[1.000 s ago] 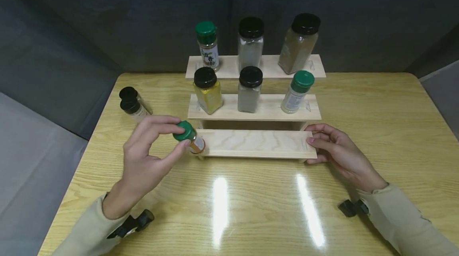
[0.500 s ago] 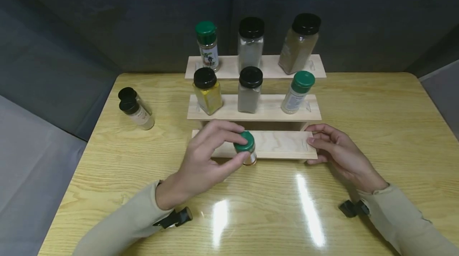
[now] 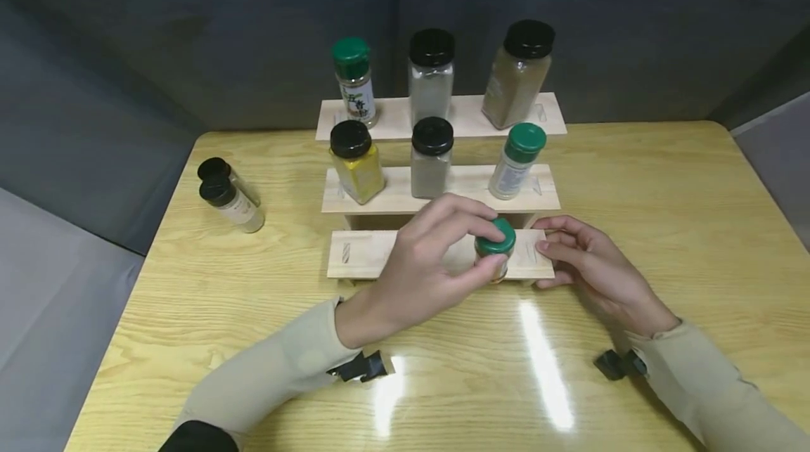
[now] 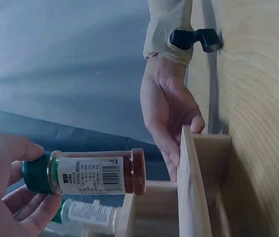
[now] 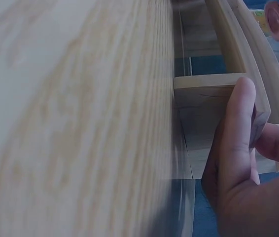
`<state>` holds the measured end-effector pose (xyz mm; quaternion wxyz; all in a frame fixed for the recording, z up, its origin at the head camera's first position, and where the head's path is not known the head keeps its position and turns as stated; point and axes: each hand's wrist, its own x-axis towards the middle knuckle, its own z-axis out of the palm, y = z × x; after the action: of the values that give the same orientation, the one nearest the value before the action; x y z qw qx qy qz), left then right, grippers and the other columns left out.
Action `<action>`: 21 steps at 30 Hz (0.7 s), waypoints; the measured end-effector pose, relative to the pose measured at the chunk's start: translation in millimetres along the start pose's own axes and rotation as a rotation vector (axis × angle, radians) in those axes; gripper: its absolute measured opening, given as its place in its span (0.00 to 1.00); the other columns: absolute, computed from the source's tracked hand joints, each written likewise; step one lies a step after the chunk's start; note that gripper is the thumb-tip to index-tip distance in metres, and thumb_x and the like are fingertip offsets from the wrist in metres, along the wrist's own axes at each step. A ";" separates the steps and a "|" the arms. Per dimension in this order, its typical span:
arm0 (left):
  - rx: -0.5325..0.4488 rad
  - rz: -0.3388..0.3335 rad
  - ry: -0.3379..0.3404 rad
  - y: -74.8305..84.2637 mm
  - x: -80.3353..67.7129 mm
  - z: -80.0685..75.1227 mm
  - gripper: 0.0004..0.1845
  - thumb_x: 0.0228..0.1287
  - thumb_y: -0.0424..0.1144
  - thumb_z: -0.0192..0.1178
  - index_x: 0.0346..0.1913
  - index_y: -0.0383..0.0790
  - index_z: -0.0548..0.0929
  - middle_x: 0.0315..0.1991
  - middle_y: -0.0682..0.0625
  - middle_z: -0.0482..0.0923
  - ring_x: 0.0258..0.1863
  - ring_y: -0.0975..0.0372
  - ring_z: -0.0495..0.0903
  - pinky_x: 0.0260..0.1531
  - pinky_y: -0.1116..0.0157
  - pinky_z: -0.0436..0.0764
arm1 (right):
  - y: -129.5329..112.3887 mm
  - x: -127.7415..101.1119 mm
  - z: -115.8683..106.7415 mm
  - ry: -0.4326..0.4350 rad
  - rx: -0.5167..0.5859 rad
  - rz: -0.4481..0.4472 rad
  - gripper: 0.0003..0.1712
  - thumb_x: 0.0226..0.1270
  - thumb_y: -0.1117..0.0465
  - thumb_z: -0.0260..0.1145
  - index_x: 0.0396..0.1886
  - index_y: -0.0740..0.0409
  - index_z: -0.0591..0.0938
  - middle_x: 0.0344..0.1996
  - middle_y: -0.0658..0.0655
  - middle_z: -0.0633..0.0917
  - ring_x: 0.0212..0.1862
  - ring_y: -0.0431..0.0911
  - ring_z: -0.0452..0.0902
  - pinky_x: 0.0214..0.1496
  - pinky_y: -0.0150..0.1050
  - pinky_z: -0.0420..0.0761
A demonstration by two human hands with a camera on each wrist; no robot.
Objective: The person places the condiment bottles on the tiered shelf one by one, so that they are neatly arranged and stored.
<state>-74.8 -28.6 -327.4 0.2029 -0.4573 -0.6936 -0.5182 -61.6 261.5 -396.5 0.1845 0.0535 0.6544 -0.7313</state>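
My left hand (image 3: 436,262) pinches the green cap of a spice jar (image 4: 95,175) with a white barcode label and red-brown contents. In the left wrist view a gap shows between the jar's base and the lowest shelf board (image 4: 191,187). From the head view, the jar overlaps the right part of that board. The right hand (image 3: 591,266) grips the right end of the wooden three-step spice rack (image 3: 361,255), thumb on top. Its fingers (image 5: 238,113) reach under the board in the right wrist view.
On the middle step stand a yellow jar (image 3: 358,174), a grey jar (image 3: 432,167) and a green-capped jar (image 3: 511,171). The top step bears a green-capped jar (image 3: 357,90) and two black-capped ones. Two black-capped jars (image 3: 237,209) stand at the table's left.
My left hand has carried the green-capped jar rightward along the lowest step, from its left end to near the right end. The right hand keeps its hold. The head view has shifted slightly.
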 end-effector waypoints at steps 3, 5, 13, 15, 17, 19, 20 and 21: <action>0.020 -0.004 -0.018 -0.3 5.6 7.0 0.09 0.63 0.27 0.77 0.44 0.34 0.88 0.50 0.42 0.84 0.55 0.56 0.85 0.63 0.68 0.82 | 0.6 0.5 1.5 -0.018 0.014 -0.015 0.17 0.84 0.68 0.65 0.65 0.65 0.74 0.48 0.60 0.83 0.45 0.49 0.86 0.41 0.46 0.94; 0.029 -0.008 -0.030 -1.4 8.8 11.3 0.09 0.64 0.27 0.76 0.44 0.34 0.88 0.50 0.42 0.84 0.56 0.57 0.84 0.65 0.68 0.81 | 0.8 0.8 2.1 -0.024 0.015 -0.019 0.16 0.84 0.68 0.65 0.65 0.63 0.74 0.48 0.60 0.83 0.46 0.49 0.86 0.41 0.47 0.94; 0.096 -0.021 -0.048 -9.2 16.0 24.5 0.06 0.67 0.28 0.74 0.43 0.33 0.88 0.51 0.42 0.83 0.58 0.55 0.83 0.67 0.71 0.77 | 1.1 0.3 2.3 -0.023 0.010 -0.028 0.17 0.84 0.68 0.65 0.66 0.63 0.75 0.48 0.61 0.81 0.45 0.47 0.84 0.42 0.46 0.94; 0.123 -0.026 -0.053 -10.8 16.3 26.7 0.06 0.68 0.29 0.74 0.43 0.34 0.88 0.51 0.42 0.84 0.58 0.55 0.83 0.68 0.70 0.76 | 1.0 0.0 1.8 -0.022 0.007 -0.030 0.17 0.85 0.68 0.64 0.66 0.63 0.75 0.48 0.61 0.81 0.45 0.48 0.85 0.42 0.46 0.94; 0.137 -0.036 -0.059 -12.4 16.4 28.7 0.05 0.68 0.29 0.74 0.44 0.34 0.88 0.52 0.43 0.83 0.58 0.55 0.83 0.69 0.70 0.76 | 0.8 -0.2 1.3 -0.018 0.005 -0.028 0.17 0.85 0.68 0.64 0.66 0.63 0.74 0.48 0.62 0.81 0.45 0.48 0.85 0.42 0.46 0.94; 0.137 -0.045 -0.062 -13.8 16.1 30.6 0.05 0.69 0.29 0.74 0.44 0.34 0.88 0.52 0.43 0.83 0.58 0.54 0.83 0.68 0.70 0.76 | 0.6 -0.6 0.8 -0.013 0.002 -0.024 0.17 0.85 0.68 0.64 0.66 0.63 0.74 0.49 0.62 0.81 0.46 0.48 0.86 0.42 0.46 0.94; 0.140 -0.050 -0.065 -14.4 16.0 31.3 0.05 0.69 0.30 0.73 0.44 0.35 0.88 0.52 0.43 0.83 0.59 0.55 0.82 0.68 0.71 0.76 | 0.5 -0.9 0.5 -0.011 0.000 -0.023 0.17 0.85 0.68 0.64 0.66 0.63 0.74 0.49 0.62 0.81 0.46 0.48 0.86 0.43 0.46 0.94; 0.137 -0.055 -0.066 -15.1 15.7 32.1 0.05 0.69 0.29 0.73 0.44 0.35 0.88 0.52 0.43 0.83 0.59 0.55 0.82 0.68 0.71 0.76 | 0.4 -1.2 0.2 -0.008 -0.002 -0.022 0.17 0.85 0.68 0.64 0.66 0.63 0.74 0.49 0.62 0.81 0.46 0.49 0.86 0.43 0.46 0.94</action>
<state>-89.3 6.4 -335.8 0.1965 -0.4399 -0.7462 -0.4594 -60.3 261.5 -396.5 0.1793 0.0431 0.6548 -0.7330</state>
